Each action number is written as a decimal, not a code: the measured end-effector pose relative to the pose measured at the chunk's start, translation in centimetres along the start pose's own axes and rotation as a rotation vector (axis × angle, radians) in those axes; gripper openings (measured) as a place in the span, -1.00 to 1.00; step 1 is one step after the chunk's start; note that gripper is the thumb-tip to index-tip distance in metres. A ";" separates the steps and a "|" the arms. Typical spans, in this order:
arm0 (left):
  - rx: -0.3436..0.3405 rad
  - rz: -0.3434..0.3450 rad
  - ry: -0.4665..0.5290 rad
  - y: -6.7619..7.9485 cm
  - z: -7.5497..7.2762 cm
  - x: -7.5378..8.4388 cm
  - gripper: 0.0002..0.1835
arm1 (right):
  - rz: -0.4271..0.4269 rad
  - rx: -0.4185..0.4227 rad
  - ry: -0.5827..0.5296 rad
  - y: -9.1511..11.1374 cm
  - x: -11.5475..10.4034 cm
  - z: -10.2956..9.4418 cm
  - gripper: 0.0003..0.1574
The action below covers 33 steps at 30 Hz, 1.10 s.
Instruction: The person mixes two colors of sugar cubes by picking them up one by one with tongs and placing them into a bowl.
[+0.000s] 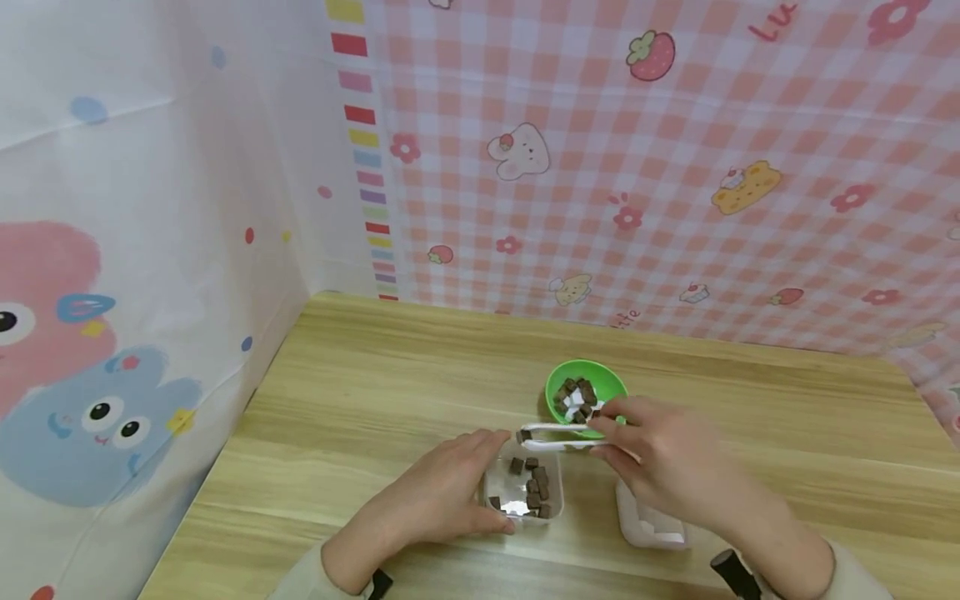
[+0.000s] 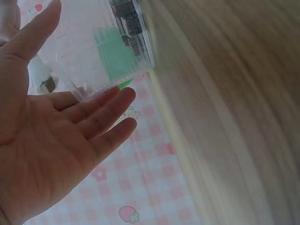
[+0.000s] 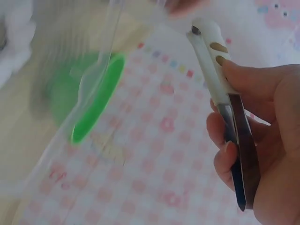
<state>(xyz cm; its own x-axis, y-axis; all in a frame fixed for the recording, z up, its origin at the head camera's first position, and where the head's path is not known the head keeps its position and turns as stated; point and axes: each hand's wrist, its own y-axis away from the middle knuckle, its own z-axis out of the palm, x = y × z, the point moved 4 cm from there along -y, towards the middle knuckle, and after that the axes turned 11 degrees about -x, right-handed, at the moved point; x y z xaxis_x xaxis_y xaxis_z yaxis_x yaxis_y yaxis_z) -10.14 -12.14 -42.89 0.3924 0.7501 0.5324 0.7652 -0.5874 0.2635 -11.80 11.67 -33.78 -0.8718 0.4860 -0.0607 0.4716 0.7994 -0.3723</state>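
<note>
My right hand (image 1: 667, 458) holds small tongs (image 1: 562, 445) with white tips and, in the right wrist view, metal arms (image 3: 246, 154). Between the tips sits a dark brown cube (image 1: 523, 436), above the far left edge of a clear plastic box (image 1: 558, 500). Several similar cubes (image 1: 541, 482) lie in that box. With thumb at the near side and fingers at the far left, my left hand (image 1: 446, 487) holds the box. Behind it, a green bowl (image 1: 588, 369) contains several brown cubes (image 1: 587, 392) and some white pieces (image 1: 576, 398).
A translucent box or lid (image 1: 651, 527) lies on the wooden table (image 1: 390, 367) below my right hand, partly hidden by it. Checked pink cloth (image 1: 465, 192) hangs along the table's back edge, and a white printed cloth (image 1: 187, 233) at the left.
</note>
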 end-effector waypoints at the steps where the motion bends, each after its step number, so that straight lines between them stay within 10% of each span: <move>1: -0.003 -0.006 0.002 0.0 0.0 0.0 0.14 | 0.014 0.022 0.004 0.2 0.5 -0.3 -0.60; 4: -0.004 -0.013 0.008 0.1 0.0 -0.1 0.13 | 0.060 0.069 0.034 0.8 1.7 -1.0 -0.29; 20: -0.005 -0.012 0.003 0.0 0.1 -0.1 0.13 | 0.251 0.134 0.172 3.6 5.5 -1.5 -0.10; 33: 0.003 -0.005 -0.004 0.0 0.0 0.0 0.13 | 0.199 0.129 0.130 2.9 3.8 -1.4 -0.21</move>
<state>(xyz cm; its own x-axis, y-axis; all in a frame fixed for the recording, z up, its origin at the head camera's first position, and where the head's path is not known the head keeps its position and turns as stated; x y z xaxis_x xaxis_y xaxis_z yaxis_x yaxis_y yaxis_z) -10.13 -12.11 -42.88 0.3903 0.7542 0.5281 0.7686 -0.5827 0.2641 -13.51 16.34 -33.81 -0.7355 0.6769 -0.0287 0.6039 0.6358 -0.4807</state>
